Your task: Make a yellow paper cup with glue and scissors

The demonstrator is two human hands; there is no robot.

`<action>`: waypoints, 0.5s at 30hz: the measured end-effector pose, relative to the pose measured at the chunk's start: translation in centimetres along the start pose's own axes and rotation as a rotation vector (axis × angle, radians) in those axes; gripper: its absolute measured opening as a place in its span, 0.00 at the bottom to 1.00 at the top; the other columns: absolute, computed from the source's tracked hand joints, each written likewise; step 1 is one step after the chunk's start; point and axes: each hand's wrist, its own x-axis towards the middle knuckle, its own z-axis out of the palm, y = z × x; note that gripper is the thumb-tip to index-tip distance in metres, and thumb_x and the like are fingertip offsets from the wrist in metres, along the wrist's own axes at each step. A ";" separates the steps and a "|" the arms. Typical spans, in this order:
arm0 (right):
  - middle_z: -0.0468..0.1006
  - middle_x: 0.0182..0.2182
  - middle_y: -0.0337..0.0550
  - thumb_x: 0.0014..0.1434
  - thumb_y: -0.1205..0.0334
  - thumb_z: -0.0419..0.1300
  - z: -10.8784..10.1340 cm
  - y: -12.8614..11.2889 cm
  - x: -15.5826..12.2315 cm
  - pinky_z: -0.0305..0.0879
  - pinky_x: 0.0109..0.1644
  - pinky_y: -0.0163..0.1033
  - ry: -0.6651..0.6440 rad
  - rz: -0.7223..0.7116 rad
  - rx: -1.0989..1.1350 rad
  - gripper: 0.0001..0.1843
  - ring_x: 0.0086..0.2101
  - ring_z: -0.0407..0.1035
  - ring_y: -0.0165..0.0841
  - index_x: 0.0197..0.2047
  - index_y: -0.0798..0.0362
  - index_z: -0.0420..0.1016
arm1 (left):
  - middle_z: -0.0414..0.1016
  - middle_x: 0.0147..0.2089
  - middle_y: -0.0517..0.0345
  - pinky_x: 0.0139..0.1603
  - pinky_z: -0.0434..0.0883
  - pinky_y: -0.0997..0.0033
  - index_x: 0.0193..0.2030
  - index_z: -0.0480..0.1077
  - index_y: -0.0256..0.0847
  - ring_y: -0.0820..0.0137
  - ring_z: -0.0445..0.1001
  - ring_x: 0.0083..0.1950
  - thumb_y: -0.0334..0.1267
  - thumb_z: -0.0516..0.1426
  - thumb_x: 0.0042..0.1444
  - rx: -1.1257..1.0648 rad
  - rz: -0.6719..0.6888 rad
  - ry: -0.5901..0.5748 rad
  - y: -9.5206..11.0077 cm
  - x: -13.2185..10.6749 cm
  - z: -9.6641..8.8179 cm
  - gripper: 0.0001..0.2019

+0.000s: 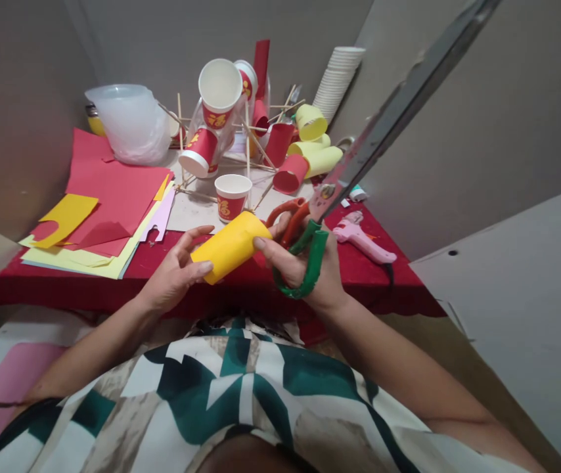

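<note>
A yellow paper tube (231,246) is held sideways in front of me, over the table's front edge. My left hand (175,272) grips its left end, thumb below and fingers behind. At its right end, the thumb of my right hand (317,266) presses on the paper. That same hand also holds a pair of scissors (327,190), with one green and one orange-red handle, the long blades pointing up and to the right. Just behind the tube stands a red and white paper cup (232,196).
Paper cups bundled with sticks (219,92) stand mid-table, beside red paper tubes (291,172) and pale yellow ones (322,161). Coloured paper sheets (108,197) and a white plastic container (130,125) are left. On the right lie a pink glue gun (364,240) and a leaning cup stack (338,82).
</note>
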 end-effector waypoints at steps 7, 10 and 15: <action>0.79 0.36 0.43 0.59 0.55 0.63 0.7 -0.7 0.8 0.73 0.49 0.45 0.045 -0.087 0.038 0.10 0.39 0.75 0.37 0.37 0.48 0.67 | 0.79 0.49 0.56 0.39 0.84 0.70 0.52 0.70 0.43 0.63 0.82 0.46 0.39 0.70 0.49 -0.258 0.034 0.145 -0.1 0.4 0.0 0.24; 0.80 0.36 0.44 0.62 0.53 0.63 -0.2 -0.2 0.6 0.72 0.48 0.45 0.035 -0.060 -0.004 0.10 0.35 0.75 0.35 0.38 0.50 0.71 | 0.82 0.42 0.57 0.35 0.84 0.69 0.47 0.73 0.41 0.62 0.84 0.40 0.41 0.70 0.47 -0.394 -0.025 0.165 0.1 0.5 -1.1 0.21; 0.72 0.28 0.37 0.60 0.41 0.64 -2.3 2.7 -0.7 0.67 0.31 0.39 -0.139 0.063 -0.009 0.19 0.25 0.67 0.33 0.40 0.48 0.69 | 0.85 0.40 0.54 0.32 0.84 0.68 0.45 0.75 0.39 0.58 0.85 0.39 0.41 0.71 0.44 -0.480 -0.039 0.231 0.2 0.4 -3.0 0.21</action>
